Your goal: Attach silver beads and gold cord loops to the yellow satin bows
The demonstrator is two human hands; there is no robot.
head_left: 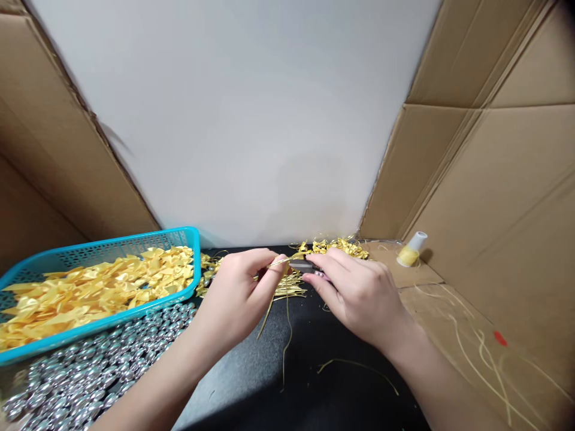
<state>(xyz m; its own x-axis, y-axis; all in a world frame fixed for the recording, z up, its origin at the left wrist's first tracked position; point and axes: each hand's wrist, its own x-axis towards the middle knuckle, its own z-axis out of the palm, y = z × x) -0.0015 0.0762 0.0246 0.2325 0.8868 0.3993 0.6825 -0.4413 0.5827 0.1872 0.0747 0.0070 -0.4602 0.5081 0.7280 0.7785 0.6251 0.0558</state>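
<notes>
1. gold cord (277,261), pinched at the center of your workspace above the black tabletop (359,398), runs toward your right hand; a thin strand (288,326) hangs below it.
2. your left hand (245,287) is closed to a pinch, thumb and forefinger meeting on the cord.
3. your right hand (359,293) is curled nearly shut around a small dark tool (300,266), apparently snips, its tip beside the cord; how far apart the blades stand, you cannot tell from here.
4. the step in hand looks like trimming the cord. the next move would call for a steady left pinch and the tool's tip brought squarely onto the cord, clear of your fingertips.
5. just behind and below your hands lie cut-looking gold lengths (291,288); a heap of shiny gold pieces (348,246) sits behind your right hand.
6. to your left, a blue basket (197,269) holds yellow fabric pieces (112,281), with silver beads (90,365) spread in front.
7. to your right, a spool (408,255) of yellow thread stands on cardboard (426,311), loose strands (483,353) trailing nearby.
</notes>
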